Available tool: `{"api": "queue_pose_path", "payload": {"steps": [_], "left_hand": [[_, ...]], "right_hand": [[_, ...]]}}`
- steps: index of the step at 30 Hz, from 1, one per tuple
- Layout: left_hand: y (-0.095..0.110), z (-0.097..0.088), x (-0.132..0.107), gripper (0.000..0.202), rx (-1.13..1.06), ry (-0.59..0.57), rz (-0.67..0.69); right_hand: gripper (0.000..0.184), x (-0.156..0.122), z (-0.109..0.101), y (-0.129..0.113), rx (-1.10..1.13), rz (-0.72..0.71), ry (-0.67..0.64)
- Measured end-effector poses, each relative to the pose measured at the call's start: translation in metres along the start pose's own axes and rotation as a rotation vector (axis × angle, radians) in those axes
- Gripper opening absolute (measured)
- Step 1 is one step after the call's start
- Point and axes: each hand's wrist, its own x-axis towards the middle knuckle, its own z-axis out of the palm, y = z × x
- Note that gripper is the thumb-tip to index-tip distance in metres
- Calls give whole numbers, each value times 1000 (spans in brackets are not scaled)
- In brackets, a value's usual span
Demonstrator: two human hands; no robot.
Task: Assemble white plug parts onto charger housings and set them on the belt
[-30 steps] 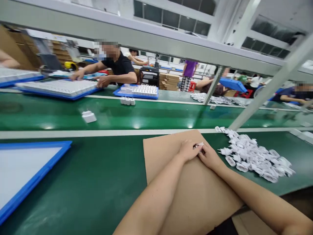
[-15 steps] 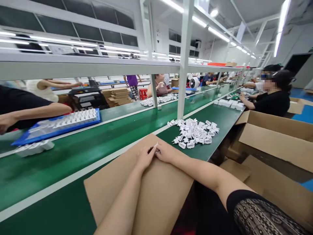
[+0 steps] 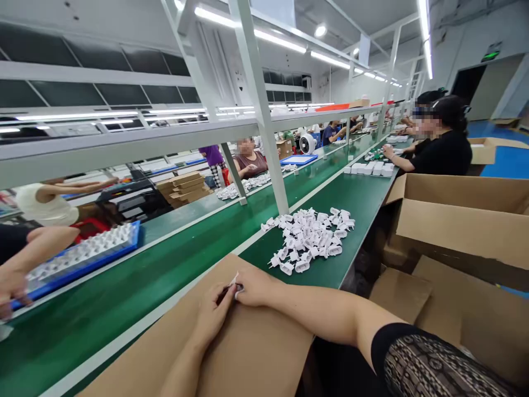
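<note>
My left hand (image 3: 212, 313) and my right hand (image 3: 254, 286) meet above a flat sheet of cardboard (image 3: 256, 347). Pinched between their fingertips is a small white plastic plug part (image 3: 237, 288), mostly covered by the fingers. Both hands are closed on it. Just beyond, on the green bench, lies a loose pile of white plug housings (image 3: 308, 240), several with pins showing. The cardboard lies under my forearms and reaches over the bench's near edge.
A white metal post (image 3: 260, 105) and shelf rise past the pile. Left, a co-worker's hand (image 3: 12, 289) is near a blue tray (image 3: 134, 237) of white parts. Open cardboard boxes (image 3: 463, 231) stand at right. Further along the bench sits a person in black (image 3: 444, 151).
The view has turned and tilted, so the pile and my hands sit further left and lower. Both hands stay together on the white part. The co-worker's arm at left has moved lower.
</note>
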Motion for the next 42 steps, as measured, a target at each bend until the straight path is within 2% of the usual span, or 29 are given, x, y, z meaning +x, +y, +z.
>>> {"api": "queue_pose_path", "payload": {"steps": [3, 6, 11, 17, 20, 26, 36, 42], "left_hand": [[-5, 0, 1, 57, -38, -67, -17], [-8, 1, 2, 58, -39, -74, -50], [-9, -1, 5, 61, -98, -70, -70], [-11, -2, 3, 65, -269, -57, -262], [-13, -1, 2, 65, -289, -27, -302], [-13, -2, 1, 64, -250, 3, -284], [2, -7, 0, 58, -140, -46, -174], [-1, -5, 0, 55, -139, -49, -166]], "right_hand": [[10, 0, 0, 2, 70, -4, -12], [14, 0, 1, 7, 164, 20, 15], [19, 2, 2, 13, 153, 128, 121], [20, 7, 10, 13, 279, 193, 180], [21, 5, 12, 12, 319, 199, 164], [25, 2, 11, 10, 365, 228, 159], [22, 3, 8, 13, 238, 157, 84], [23, 3, 7, 14, 190, 170, 69]]}}
